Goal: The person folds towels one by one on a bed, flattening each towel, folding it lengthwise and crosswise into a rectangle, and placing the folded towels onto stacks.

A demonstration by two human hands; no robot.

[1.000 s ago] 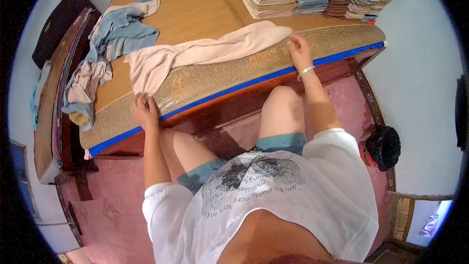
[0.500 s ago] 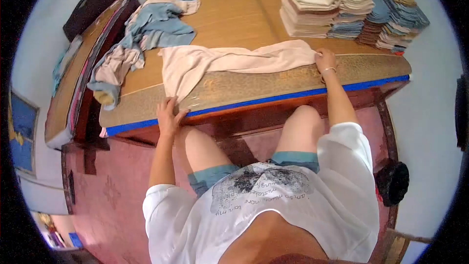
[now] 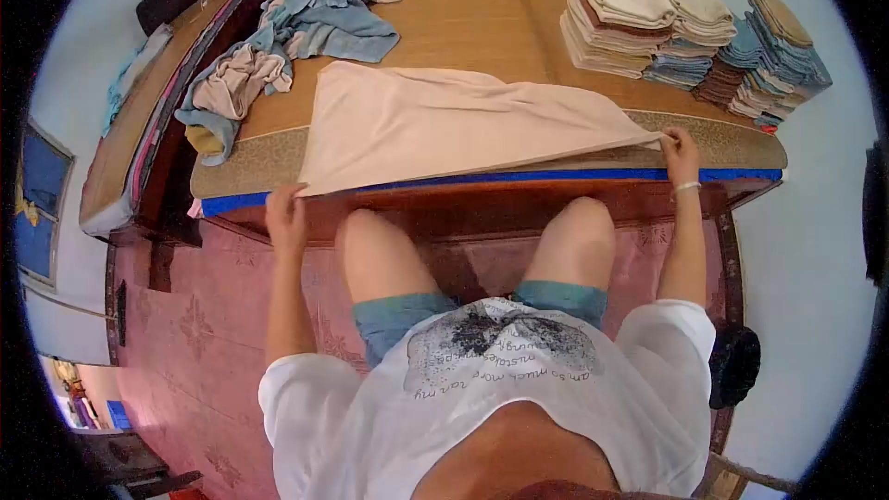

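Note:
A pale pink cloth, towel-like (image 3: 444, 125), is stretched along the front edge of the bed-like platform in front of me. My left hand (image 3: 287, 208) pinches its near left corner, just off the platform's edge. At the other end, my right hand (image 3: 681, 153) grips the near right corner. Between my hands the near edge runs taut, slanting up to the right. The far side of the cloth lies on the tan surface, with a few soft folds toward the right.
Folded cloths in cream (image 3: 625, 0), blue (image 3: 782, 46) and brown (image 3: 718, 83) stand stacked at the back right. A loose heap of blue and pink cloths (image 3: 333, 14) lies at the left. A blue strip (image 3: 236, 204) lines the platform's front edge.
The pink cloth went from a bunched strip to a wider spread, its near edge pulled taut toward me. My hands moved apart, the left one leftward and the right one rightward and nearer.

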